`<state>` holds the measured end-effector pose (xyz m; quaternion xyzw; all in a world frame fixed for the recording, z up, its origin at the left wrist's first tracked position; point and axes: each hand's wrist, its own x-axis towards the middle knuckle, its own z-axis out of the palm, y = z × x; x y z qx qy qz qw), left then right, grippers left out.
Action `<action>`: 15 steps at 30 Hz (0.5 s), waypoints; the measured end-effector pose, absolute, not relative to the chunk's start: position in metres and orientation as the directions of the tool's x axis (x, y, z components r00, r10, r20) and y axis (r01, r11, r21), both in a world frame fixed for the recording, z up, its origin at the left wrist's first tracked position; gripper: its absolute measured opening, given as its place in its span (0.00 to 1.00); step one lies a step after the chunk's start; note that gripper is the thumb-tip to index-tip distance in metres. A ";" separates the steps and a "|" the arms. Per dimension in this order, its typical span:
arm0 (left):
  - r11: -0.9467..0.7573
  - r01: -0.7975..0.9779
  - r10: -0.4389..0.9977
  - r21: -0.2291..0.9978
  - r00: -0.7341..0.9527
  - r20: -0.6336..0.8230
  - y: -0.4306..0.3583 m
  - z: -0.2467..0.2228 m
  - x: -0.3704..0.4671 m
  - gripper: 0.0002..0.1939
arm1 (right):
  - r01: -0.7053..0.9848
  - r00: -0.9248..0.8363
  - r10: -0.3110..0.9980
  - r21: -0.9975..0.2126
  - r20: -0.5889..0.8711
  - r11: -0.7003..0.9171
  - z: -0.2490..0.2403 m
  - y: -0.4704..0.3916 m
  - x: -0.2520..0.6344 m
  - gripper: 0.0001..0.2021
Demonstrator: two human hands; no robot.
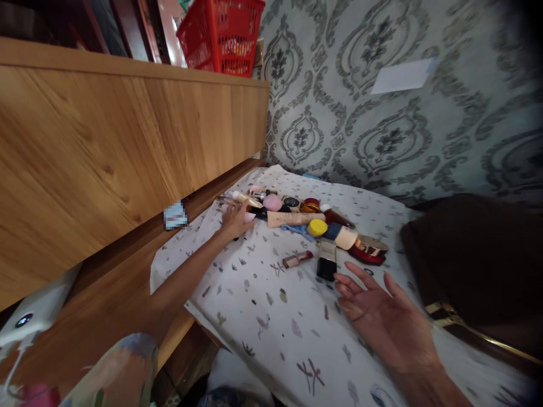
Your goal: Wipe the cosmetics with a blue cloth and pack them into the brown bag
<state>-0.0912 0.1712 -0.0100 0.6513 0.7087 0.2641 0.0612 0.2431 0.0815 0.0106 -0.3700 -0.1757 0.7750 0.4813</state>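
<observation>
At the left end of a row of cosmetics, my left hand [236, 221] is closed with its fingers curled down, and what they hold is hidden. Close by are a pale tube [246, 199], a pink makeup sponge [272, 202] and a beige tube [296, 219]. My right hand [384, 316] is open, palm up with fingers apart and nothing in it. Its fingertips are close to a black-based bottle with a clear upper part [326, 261]. A lip gloss tube [297, 259] lies to the left of that bottle.
A yellow round item [317, 228], a blue-and-beige bottle [341, 236] and a gold-topped compact [370, 249] lie farther right. A dark bag [470, 265] stands at the right edge. Wooden furniture [139, 147] borders the left, with a red basket [220, 39] on top.
</observation>
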 end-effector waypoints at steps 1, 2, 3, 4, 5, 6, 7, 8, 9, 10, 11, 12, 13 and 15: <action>0.015 0.909 0.958 0.417 -0.132 0.254 0.179 -0.011 -0.085 0.38 | -0.619 -0.275 0.876 -0.625 -0.395 -0.476 0.009 0.082 0.244 0.15; 0.024 0.924 0.960 0.382 -0.128 0.248 0.186 -0.011 -0.080 0.38 | -0.621 -0.291 0.877 -0.622 -0.382 -0.477 0.006 0.084 0.245 0.15; 0.036 0.935 0.961 0.353 -0.129 0.243 0.192 -0.011 -0.076 0.36 | -0.624 -0.308 0.879 -0.620 -0.365 -0.476 0.003 0.085 0.247 0.15; 0.048 0.941 0.962 0.335 -0.135 0.239 0.198 -0.011 -0.073 0.35 | -0.626 -0.326 0.879 -0.618 -0.349 -0.477 0.000 0.087 0.249 0.15; 0.058 0.943 0.961 0.328 -0.142 0.237 0.203 -0.011 -0.071 0.34 | -0.628 -0.342 0.879 -0.614 -0.333 -0.477 -0.004 0.088 0.250 0.15; 0.067 0.946 0.961 0.316 -0.147 0.235 0.208 -0.011 -0.070 0.33 | -0.631 -0.355 0.878 -0.610 -0.322 -0.479 -0.007 0.089 0.252 0.15; 0.077 0.950 0.960 0.303 -0.152 0.234 0.212 -0.010 -0.069 0.33 | -0.633 -0.365 0.876 -0.606 -0.316 -0.482 -0.009 0.090 0.253 0.15; 0.086 0.953 0.960 0.290 -0.157 0.232 0.216 -0.010 -0.069 0.32 | -0.634 -0.371 0.874 -0.602 -0.315 -0.486 -0.010 0.091 0.254 0.15; 0.096 0.956 0.959 0.277 -0.163 0.231 0.220 -0.010 -0.069 0.31 | -0.634 -0.375 0.872 -0.599 -0.315 -0.489 -0.011 0.092 0.254 0.15; 0.105 0.959 0.959 0.265 -0.169 0.229 0.223 -0.010 -0.070 0.31 | -0.635 -0.374 0.871 -0.597 -0.319 -0.491 -0.011 0.092 0.254 0.15; 0.114 0.961 0.958 0.252 -0.173 0.228 0.226 -0.009 -0.070 0.31 | -0.636 -0.371 0.871 -0.594 -0.324 -0.492 -0.010 0.092 0.254 0.15; 0.121 0.963 0.958 0.240 -0.176 0.226 0.229 -0.009 -0.070 0.30 | -0.638 -0.366 0.870 -0.592 -0.330 -0.493 -0.010 0.092 0.253 0.14; 0.127 0.965 0.958 0.228 -0.179 0.222 0.232 -0.008 -0.070 0.30 | -0.640 -0.360 0.870 -0.590 -0.336 -0.493 -0.009 0.093 0.253 0.14; 0.143 0.968 0.960 0.207 -0.187 0.211 0.239 -0.005 -0.071 0.31 | -0.642 -0.348 0.869 -0.585 -0.353 -0.495 -0.008 0.093 0.253 0.15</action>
